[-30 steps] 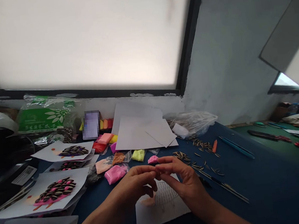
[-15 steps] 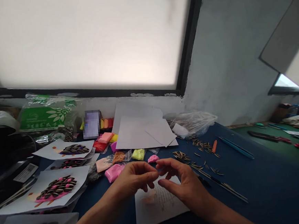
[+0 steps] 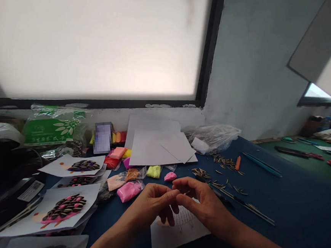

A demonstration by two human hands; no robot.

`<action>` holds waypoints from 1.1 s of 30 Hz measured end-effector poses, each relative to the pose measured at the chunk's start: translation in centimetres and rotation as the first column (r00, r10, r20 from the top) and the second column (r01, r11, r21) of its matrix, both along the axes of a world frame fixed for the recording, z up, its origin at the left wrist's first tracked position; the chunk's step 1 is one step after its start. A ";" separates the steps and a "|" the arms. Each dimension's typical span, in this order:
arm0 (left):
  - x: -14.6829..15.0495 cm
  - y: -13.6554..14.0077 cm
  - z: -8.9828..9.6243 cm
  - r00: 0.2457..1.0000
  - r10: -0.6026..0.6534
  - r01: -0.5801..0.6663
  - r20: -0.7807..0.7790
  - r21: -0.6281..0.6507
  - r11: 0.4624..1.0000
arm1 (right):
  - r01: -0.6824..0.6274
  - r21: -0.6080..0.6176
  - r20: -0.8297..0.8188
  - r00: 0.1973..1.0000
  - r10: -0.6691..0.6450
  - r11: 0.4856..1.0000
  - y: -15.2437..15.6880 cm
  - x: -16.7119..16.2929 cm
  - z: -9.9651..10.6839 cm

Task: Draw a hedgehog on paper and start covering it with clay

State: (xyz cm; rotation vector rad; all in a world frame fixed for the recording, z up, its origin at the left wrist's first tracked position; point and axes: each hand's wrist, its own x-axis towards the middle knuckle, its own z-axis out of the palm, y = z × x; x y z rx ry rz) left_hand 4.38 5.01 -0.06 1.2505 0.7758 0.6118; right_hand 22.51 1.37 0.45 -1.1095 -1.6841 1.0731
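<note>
My left hand (image 3: 158, 203) and my right hand (image 3: 203, 201) meet fingertip to fingertip above a white sheet of paper (image 3: 169, 244). The left thumb and forefinger are pinched; the right thumb and fingers curl in against them. Whatever lies between the tips is too small or hidden to make out. Beneath the hands, the paper bears a drawn outline filled with small marks and a peach-coloured patch (image 3: 165, 222), partly covered by my fingers. Just beyond the hands sits a loose pink lump of modelling clay (image 3: 170, 176).
Finished seed-and-clay pictures (image 3: 64, 208) are stacked at left. Behind lie bagged coloured clays (image 3: 130, 190), blank white sheets (image 3: 158, 147) and a clear plastic bag (image 3: 218, 135). To the right are sunflower seeds (image 3: 221, 159), an orange stick (image 3: 237, 163), blue tweezers (image 3: 262, 165) and thin tools (image 3: 252, 207).
My fingertips have come together; the right thumb has moved up towards the left pinch and the right fingers have closed in. The left lower fingers hang further down. The table's things stay put.
</note>
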 end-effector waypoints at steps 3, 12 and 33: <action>0.1 -0.2 0.2 0.999 -0.035 0.035 0.005 -0.017 0.999 | -0.003 -0.004 0.017 1.000 0.003 1.000 -0.1 -0.2 0.1; 0.3 -1.1 1.2 0.998 -0.054 0.057 0.031 -0.090 0.994 | 0.028 0.222 0.135 0.989 -0.060 0.975 -0.3 -0.2 0.7; -0.4 -0.9 1.4 0.997 -0.071 0.069 -0.023 -0.045 0.997 | 0.060 0.269 0.183 0.977 -0.113 0.961 -0.3 -0.1 0.5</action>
